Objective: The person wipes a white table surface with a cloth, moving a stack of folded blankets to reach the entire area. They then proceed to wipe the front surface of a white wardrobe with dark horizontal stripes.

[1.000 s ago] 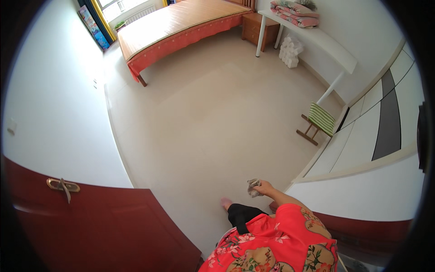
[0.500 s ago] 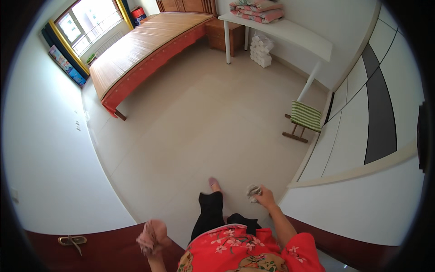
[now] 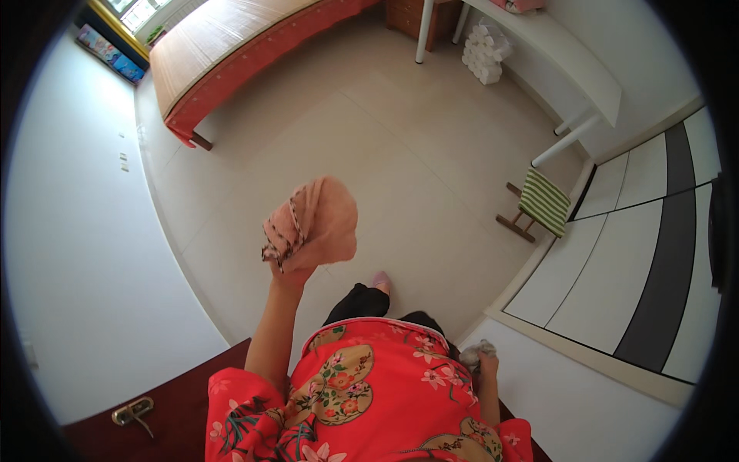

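In front of me, my left hand (image 3: 296, 271) is raised, closed on a pink cloth (image 3: 327, 223) with a dark-patterned edge. The cloth bunches over the hand and hides most of its fingers. Down beside my right hip, my right hand (image 3: 488, 362) grips a crumpled grey-white cloth (image 3: 471, 356). That bundle is small, and its exact kind is hard to make out.
A bed (image 3: 223, 54) with a red skirt stands at the far left. Along the right are a white table (image 3: 570, 69), white paper rolls in plastic (image 3: 485, 54), a stool with a green-striped cover (image 3: 543, 202) and a wardrobe (image 3: 616, 262). A dark red door with a handle (image 3: 132, 413) is behind-left.
My left hand has risen and come forward with the pink cloth. My right hand has swung back to my side, still holding the grey-white cloth. The view has tilted down and turned left.
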